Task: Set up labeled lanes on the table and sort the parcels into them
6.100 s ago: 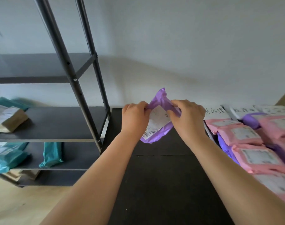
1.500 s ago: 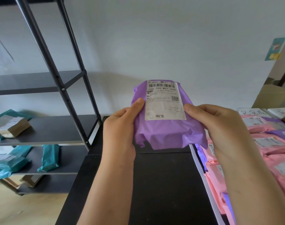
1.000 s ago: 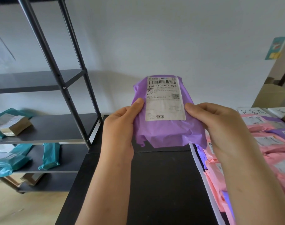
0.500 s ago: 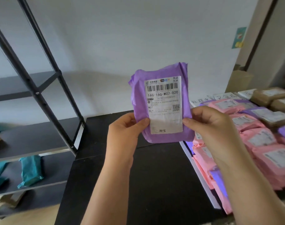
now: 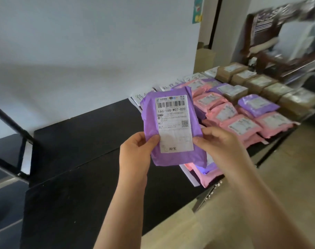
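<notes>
A purple parcel [image 5: 171,157] with a white shipping label reading 16G-16G-W07-020 is held upright above the black table [image 5: 77,168]. My left hand [image 5: 137,151] pinches its lower left edge, thumb on the label. My right hand [image 5: 216,142] pinches its lower right edge. To the right lie rows of parcels: pink parcels [image 5: 241,125], a few purple ones [image 5: 257,105] and brown parcels [image 5: 277,89] farther right. Handwritten white paper lane labels [image 5: 171,85] line the wall behind them.
A black metal shelf frame [image 5: 11,123] stands at the left. A dark wooden chair [image 5: 271,38] is blurred at the far right. A light wooden floor [image 5: 287,177] lies below the table's right edge. A cardboard box [image 5: 205,58] sits in the corner.
The view has swung to the right, bringing the sorted rows and brown parcels into sight. The purple parcel stays gripped by both hands, now lower and nearer the parcel rows.
</notes>
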Action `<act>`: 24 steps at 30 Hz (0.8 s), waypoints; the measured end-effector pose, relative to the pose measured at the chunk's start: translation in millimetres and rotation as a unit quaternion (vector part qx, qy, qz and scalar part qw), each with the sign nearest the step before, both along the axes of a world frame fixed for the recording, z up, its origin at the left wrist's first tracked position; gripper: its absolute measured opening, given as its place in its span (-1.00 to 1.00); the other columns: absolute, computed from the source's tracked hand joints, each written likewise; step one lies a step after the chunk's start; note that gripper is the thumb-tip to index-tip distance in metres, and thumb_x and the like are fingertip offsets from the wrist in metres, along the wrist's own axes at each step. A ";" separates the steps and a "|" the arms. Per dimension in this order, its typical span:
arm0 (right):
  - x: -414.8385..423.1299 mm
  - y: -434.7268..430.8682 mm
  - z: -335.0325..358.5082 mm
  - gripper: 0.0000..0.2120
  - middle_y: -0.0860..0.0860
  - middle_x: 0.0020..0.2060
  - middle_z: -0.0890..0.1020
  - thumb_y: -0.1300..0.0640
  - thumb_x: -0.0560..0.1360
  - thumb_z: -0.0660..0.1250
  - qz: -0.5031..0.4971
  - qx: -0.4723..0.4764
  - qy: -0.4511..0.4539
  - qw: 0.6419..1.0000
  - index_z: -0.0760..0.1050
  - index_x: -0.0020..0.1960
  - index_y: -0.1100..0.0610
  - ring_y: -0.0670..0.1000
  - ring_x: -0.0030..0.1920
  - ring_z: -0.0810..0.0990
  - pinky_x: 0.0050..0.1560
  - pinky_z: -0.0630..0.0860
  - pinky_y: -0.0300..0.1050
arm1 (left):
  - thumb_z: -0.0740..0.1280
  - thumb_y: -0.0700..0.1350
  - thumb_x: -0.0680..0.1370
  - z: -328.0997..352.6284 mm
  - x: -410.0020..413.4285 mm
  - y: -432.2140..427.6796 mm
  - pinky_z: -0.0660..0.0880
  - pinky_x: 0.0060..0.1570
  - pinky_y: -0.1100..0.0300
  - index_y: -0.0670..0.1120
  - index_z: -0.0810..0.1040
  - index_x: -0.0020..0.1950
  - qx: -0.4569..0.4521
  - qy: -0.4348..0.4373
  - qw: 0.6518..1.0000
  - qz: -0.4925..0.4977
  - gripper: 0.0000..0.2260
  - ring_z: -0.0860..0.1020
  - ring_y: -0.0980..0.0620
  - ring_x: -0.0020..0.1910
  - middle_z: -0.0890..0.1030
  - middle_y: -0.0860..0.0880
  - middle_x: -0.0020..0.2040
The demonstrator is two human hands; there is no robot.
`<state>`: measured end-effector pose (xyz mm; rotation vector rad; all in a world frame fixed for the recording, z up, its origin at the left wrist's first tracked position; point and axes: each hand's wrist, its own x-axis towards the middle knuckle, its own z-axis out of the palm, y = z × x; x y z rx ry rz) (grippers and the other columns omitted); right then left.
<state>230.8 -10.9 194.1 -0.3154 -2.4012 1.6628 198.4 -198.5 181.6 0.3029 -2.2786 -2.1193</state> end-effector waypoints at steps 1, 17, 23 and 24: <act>2.4 13.5 -1.3 -0.87 0.27 -0.17 0.65 0.22 0.47 0.44 0.000 0.002 -0.001 1.000 0.62 -0.08 0.30 0.34 -0.07 0.59 -0.06 0.55 0.15 | 0.45 -0.07 0.52 0.2 -1.2 13.4 0.48 -0.42 0.48 0.05 0.65 -0.08 -0.001 -0.001 1.000 -0.009 -0.98 0.64 0.30 -0.22 0.69 0.21 -0.21; 26.2 308.0 -10.7 -0.76 0.37 -0.12 0.60 0.22 0.48 0.44 -0.067 0.034 -0.004 0.997 0.56 -0.03 0.43 0.37 -0.15 0.57 -0.23 0.37 -0.12 | 0.46 -0.15 0.50 -8.2 -1.7 304.7 0.38 -0.40 0.41 -0.10 0.66 -0.09 -0.049 0.027 0.995 -0.079 -0.96 0.52 0.13 -0.32 0.65 0.08 -0.29; 21.4 385.9 -23.2 -0.82 0.12 -0.41 0.52 0.19 0.52 0.42 -0.084 0.067 -0.032 0.994 0.57 -0.21 0.28 -0.10 -0.42 0.36 -0.39 0.27 -0.25 | 0.44 -0.03 0.53 -12.0 -19.9 370.3 0.42 -0.18 0.41 0.10 0.43 0.41 -0.103 0.072 0.991 -0.046 -0.55 0.56 0.15 0.06 0.57 0.16 0.16; 17.7 396.3 -26.6 -0.85 0.07 -0.41 0.55 0.19 0.53 0.42 -0.086 0.085 -0.037 0.992 0.61 -0.19 0.24 -0.11 -0.43 0.37 -0.41 0.27 -0.27 | 0.43 -0.01 0.54 -12.4 -26.2 379.0 0.44 -0.04 0.30 0.14 0.41 0.44 -0.124 0.091 0.987 -0.050 -0.52 0.53 0.15 0.15 0.54 0.19 0.24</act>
